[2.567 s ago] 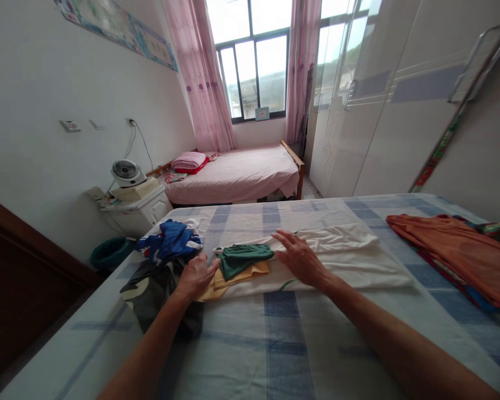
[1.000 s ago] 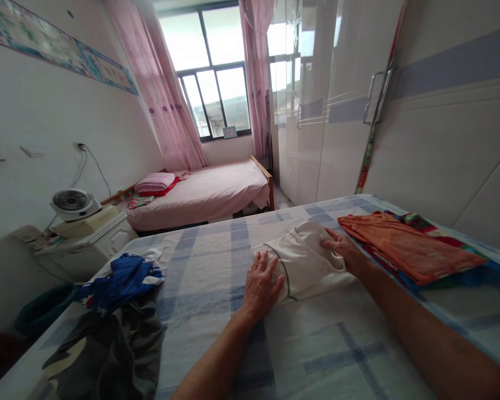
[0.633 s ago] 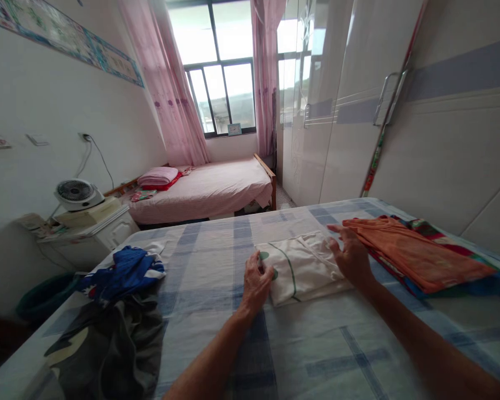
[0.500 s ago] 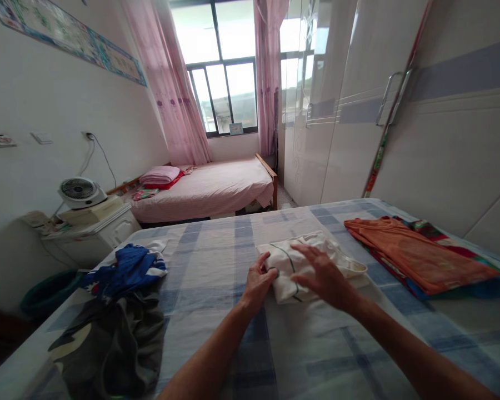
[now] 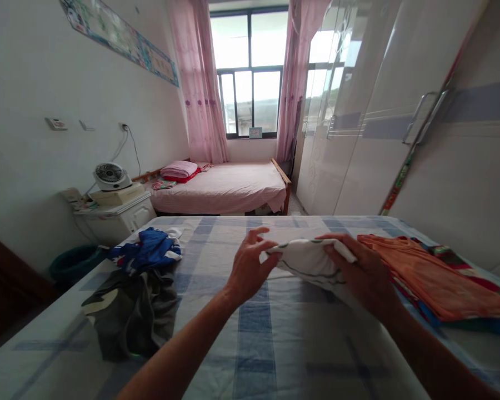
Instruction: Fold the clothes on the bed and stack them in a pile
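Note:
A folded white garment (image 5: 310, 260) with dark green lines is lifted at its far edge above the checked bedsheet (image 5: 216, 333). My left hand (image 5: 253, 264) pinches its left corner between thumb and forefinger, the other fingers held loosely apart. At the right end, my right hand (image 5: 364, 275) grips the cloth, thumb on the near side and fingers over the top. The lower part of the garment slopes down toward the bed, partly behind my right hand. Whether it still touches the sheet I cannot tell.
Right of my hands lies a stack of folded clothes with an orange garment (image 5: 437, 278) on top. On the left are a crumpled blue garment (image 5: 150, 248) and a dark grey-green one (image 5: 135, 316). Beyond stand a pink-covered bed (image 5: 233, 186), a nightstand (image 5: 127, 214) and a wardrobe (image 5: 358, 166).
The white garment lay flat, with my right hand open above it. Now both hands hold it and its far edge is raised. The camera view has turned slightly left.

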The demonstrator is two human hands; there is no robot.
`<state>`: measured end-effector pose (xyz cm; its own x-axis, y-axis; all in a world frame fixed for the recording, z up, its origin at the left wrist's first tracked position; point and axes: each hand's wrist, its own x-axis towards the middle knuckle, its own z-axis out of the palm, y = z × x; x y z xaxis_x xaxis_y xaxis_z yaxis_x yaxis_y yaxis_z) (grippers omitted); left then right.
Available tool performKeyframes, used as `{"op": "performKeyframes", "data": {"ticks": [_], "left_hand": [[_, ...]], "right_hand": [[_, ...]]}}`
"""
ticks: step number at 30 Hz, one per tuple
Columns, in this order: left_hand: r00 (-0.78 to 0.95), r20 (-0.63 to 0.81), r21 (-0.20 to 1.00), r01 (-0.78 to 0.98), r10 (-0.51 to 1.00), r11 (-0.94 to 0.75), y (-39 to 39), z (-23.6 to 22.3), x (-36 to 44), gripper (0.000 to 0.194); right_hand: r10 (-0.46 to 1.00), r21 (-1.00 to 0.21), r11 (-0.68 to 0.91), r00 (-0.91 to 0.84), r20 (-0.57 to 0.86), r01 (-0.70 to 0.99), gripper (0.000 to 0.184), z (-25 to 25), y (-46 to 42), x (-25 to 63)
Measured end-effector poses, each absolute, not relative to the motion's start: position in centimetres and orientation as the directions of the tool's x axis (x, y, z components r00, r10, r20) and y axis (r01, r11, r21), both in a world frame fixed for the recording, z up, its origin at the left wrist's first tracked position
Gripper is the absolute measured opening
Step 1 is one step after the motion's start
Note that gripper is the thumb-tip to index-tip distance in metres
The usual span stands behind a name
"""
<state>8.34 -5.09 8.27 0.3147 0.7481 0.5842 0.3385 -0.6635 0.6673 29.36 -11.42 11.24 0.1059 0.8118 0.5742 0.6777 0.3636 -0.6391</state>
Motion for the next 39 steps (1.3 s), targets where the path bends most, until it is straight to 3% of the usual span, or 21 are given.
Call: {"op": "performKeyframes", "data": {"ticks": [2, 5, 8, 12, 16, 19, 22, 24, 30, 34, 39], "left_hand": [[0.347, 0.586, 0.673, 0.295, 0.732, -0.678, -4.4, 10.0, 7.2, 0.015], [0.378, 0.462, 0.799, 0.216, 0.802, -0.562, -1.6, 11.6, 6.9, 0.020], [0.278, 0.417, 0.889, 0.075, 0.865, -0.452, 1.9, 13.6, 7.7, 0.023], [0.128, 0.611, 0.788, -0.006, 0.781, -0.616, 3.3, 17.3, 7.8, 0.021], [0.224, 0.727, 0.606, 0.234, 0.649, -0.760, -0.6, 17.2, 5.0, 0.021], [0.486, 0.574, 0.524, 0.400, 0.659, -0.751, -5.3, 13.7, 1.8, 0.021], [0.743, 0.169, 0.566, 0.465, 0.648, -0.681, -8.9, 9.6, -0.5, 0.020], [0.701, 0.073, 0.577, 0.551, 0.710, -0.603, -9.9, 7.6, -0.7, 0.021], [0.583, 0.275, 0.449, 0.625, 0.765, -0.638, -8.4, 3.6, 3.2, 0.021], [0.260, 0.403, 0.549, 0.698, 0.877, -0.460, -5.3, 0.7, 3.0, 0.024], [0.135, 0.401, 0.658, 0.646, 0.906, -0.387, -2.7, -1.9, 0.2, 0.023]], "right_hand": [[0.803, -0.634, 0.363, 0.116, 0.585, 0.683, 0.023, 12.6, -10.5, 29.3], [0.794, -0.621, 0.369, 0.113, 0.598, 0.691, 0.024, 13.6, -6.8, 29.2], [0.737, -0.596, 0.400, 0.142, 0.661, 0.696, 0.025, 15.1, -2.7, 29.1], [0.645, -0.544, 0.497, 0.132, 0.753, 0.676, 0.022, 17.4, -0.9, 29.1], [0.702, -0.475, 0.510, -0.027, 0.712, 0.717, 0.019, 16.2, -4.1, 29.2], [0.832, -0.436, 0.495, -0.266, 0.487, 0.752, 0.018, 12.7, -8.2, 29.0], [0.851, -0.500, 0.510, -0.496, 0.173, 0.700, 0.020, 9.5, -11.4, 28.7], [0.867, -0.556, 0.456, -0.488, 0.100, 0.695, 0.022, 8.3, -11.9, 28.3], [0.904, -0.626, 0.417, -0.373, 0.210, 0.659, 0.023, 6.9, -6.1, 25.4], [0.899, -0.568, 0.437, -0.352, 0.259, 0.697, 0.023, 5.2, -2.1, 21.6], [0.884, -0.422, 0.451, -0.331, 0.330, 0.786, 0.022, 2.1, -0.8, 17.0]]}}
